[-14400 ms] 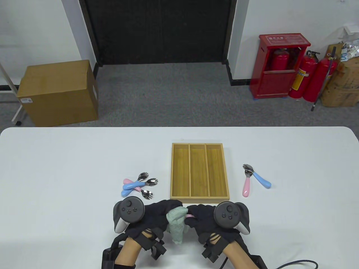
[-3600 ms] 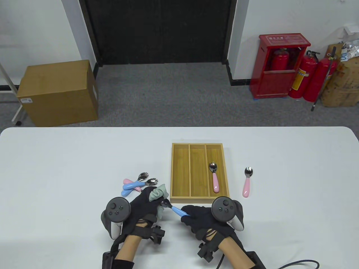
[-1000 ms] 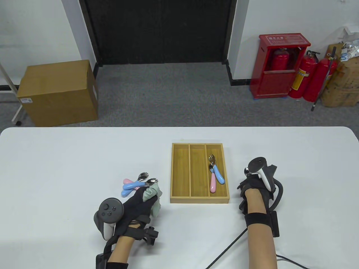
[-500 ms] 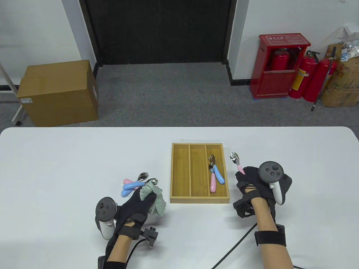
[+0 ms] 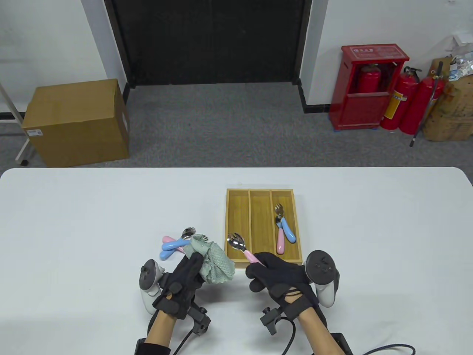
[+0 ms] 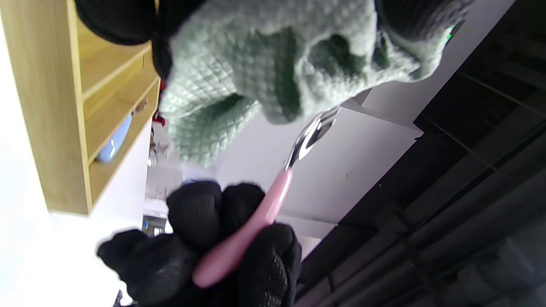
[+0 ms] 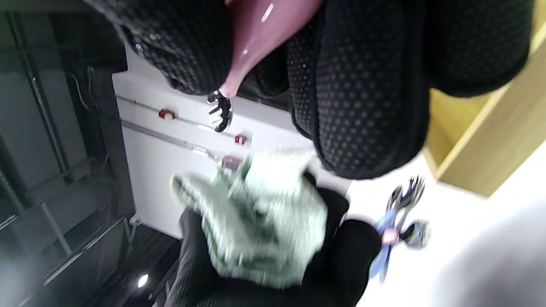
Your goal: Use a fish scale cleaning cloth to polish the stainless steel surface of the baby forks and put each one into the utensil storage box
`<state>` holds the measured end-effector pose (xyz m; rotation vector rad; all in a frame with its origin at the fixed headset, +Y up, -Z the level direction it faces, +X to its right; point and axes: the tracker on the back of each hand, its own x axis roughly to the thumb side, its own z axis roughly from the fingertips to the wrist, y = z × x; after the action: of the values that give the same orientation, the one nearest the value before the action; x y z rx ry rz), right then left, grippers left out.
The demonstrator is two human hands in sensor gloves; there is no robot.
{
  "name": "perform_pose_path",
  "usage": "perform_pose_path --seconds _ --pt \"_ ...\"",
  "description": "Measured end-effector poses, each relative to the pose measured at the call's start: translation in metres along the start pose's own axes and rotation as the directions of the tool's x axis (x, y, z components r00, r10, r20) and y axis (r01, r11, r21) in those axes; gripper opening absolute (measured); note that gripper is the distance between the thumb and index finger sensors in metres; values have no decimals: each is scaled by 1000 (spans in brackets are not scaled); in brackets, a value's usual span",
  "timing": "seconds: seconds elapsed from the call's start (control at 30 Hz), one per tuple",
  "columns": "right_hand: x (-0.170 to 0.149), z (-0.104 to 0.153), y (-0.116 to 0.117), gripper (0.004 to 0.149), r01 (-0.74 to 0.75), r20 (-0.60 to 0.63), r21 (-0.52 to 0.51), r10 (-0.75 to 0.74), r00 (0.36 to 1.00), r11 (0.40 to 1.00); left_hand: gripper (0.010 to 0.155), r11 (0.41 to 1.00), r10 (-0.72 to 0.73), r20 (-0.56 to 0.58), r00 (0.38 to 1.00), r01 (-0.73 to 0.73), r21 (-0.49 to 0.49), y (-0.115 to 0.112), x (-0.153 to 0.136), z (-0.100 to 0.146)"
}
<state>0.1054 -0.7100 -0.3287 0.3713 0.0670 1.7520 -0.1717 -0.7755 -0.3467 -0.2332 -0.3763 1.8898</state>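
My right hand (image 5: 269,271) grips the pink handle of a baby fork (image 5: 240,247) (image 6: 260,204) (image 7: 256,38), steel head up and pointing left over the box's near left corner. My left hand (image 5: 188,271) holds the bunched green fish scale cloth (image 5: 214,262) (image 6: 256,64) (image 7: 260,221) just left of the fork head, a small gap between them. The wooden utensil storage box (image 5: 236,264) holds a pink-handled fork and a blue-handled fork (image 5: 286,231) in its right compartment. A pile of blue and pink forks (image 5: 173,244) lies on the table behind my left hand.
The white table (image 5: 74,222) stretches wide to both sides. Beyond its far edge are a cardboard box (image 5: 74,122) on the floor and a red extinguisher cabinet (image 5: 366,88).
My right hand picked the pink fork up from right of the box and carried it left to the front of the box. My left hand turned the cloth toward it.
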Motion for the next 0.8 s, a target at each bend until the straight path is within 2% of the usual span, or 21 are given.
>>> perform_pose_path --seconds 0.13,0.3,0.43,0.53,0.57,0.7,0.8 --pt "4 4 11 44 -38 28 6 38 999 999 77 993 92 -15 996 -93 -79 -10 -7 -3" --pt "-5 9 21 45 -73 3 94 73 997 993 81 972 132 -58 990 -141 -185 -33 -13 -5" --pt "-8 11 32 47 -50 -22 161 54 998 986 78 957 179 -88 980 -195 -214 -47 -20 -3" --pt "-9 12 37 47 -66 -18 186 71 997 980 64 963 181 -107 978 -198 -184 -52 -20 -3" --pt "-10 12 39 47 -74 -22 195 80 997 978 60 974 156 -110 982 -171 -146 -51 -20 -3" --pt "-13 12 38 46 -88 -18 202 94 995 975 54 991 117 -109 987 -124 -59 -49 -14 -2" --pt "-14 11 39 46 -102 -11 195 107 994 976 52 1000 -12 -76 997 13 7 -43 -3 -2"
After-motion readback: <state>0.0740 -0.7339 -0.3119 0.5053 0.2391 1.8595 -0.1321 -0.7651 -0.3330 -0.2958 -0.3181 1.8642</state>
